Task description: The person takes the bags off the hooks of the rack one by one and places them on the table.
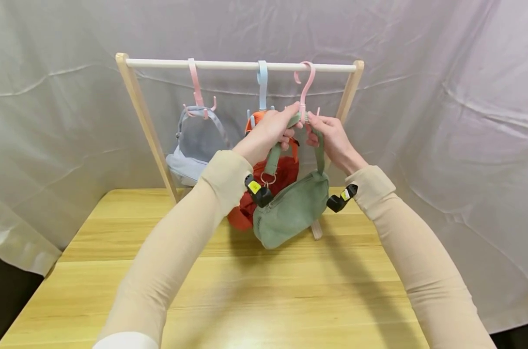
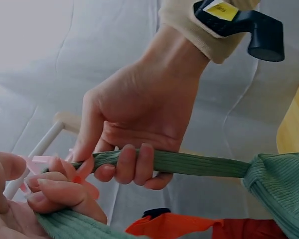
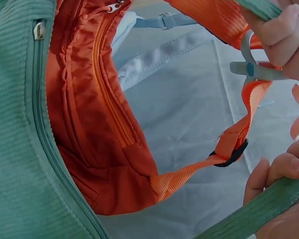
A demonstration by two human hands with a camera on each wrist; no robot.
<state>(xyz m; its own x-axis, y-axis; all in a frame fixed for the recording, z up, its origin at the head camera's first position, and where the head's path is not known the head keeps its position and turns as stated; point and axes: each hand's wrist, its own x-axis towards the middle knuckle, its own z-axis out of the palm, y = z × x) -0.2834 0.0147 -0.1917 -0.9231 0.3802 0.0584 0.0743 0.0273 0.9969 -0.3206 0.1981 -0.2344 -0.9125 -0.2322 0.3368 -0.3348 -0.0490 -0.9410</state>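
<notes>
A green corduroy bag [image 1: 294, 208] hangs tilted from its strap [image 1: 319, 150] in front of the right end of the rack. My left hand [image 1: 268, 128] grips one side of the strap, its fingers curled round the band. On the other side my right hand [image 1: 332, 138] holds the same strap, as the left wrist view shows at the green band [image 2: 204, 166]. Both hands meet at the stem of a pink hook hanger [image 1: 306, 89], with the top of the strap right at its prongs. Fingers partly hide those prongs.
A wooden rack with a white rod [image 1: 229, 64] stands on the wooden table [image 1: 264, 300]. A light blue bag [image 1: 190, 165] hangs from another pink hanger [image 1: 196, 80] at the left. On a blue hanger [image 1: 262, 87] hangs a red bag [image 3: 104, 164] with orange straps, behind the green one.
</notes>
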